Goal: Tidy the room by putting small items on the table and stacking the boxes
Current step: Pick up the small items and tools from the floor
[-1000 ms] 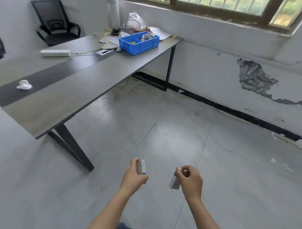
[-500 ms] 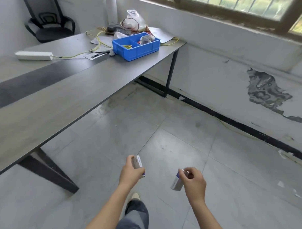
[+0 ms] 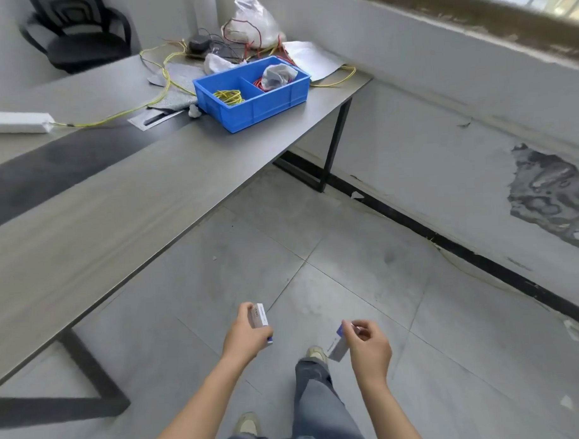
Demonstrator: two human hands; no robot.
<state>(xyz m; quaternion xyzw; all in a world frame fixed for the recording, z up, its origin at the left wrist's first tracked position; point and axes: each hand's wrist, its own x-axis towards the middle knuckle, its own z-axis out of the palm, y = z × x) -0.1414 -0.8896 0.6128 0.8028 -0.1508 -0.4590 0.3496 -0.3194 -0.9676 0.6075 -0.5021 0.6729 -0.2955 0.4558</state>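
Observation:
My left hand grips a small white box with a blue edge, held upright over the floor. A second small white and blue box hangs tilted from my right hand, pinched at its top end. Both hands are low, in front of my legs, above the grey tiles. The long grey table stretches from the left edge to the far wall. Its near edge is to the left of my hands.
A blue bin with yellow and red wires stands at the table's far end, with loose cables, a plastic bag and a white power strip nearby. A black office chair stands behind. The table's black legs are at lower left.
I have walked forward along the table toward the blue bin, which now looks closer. Both hands keep hold of their boxes and stay at about the same height.

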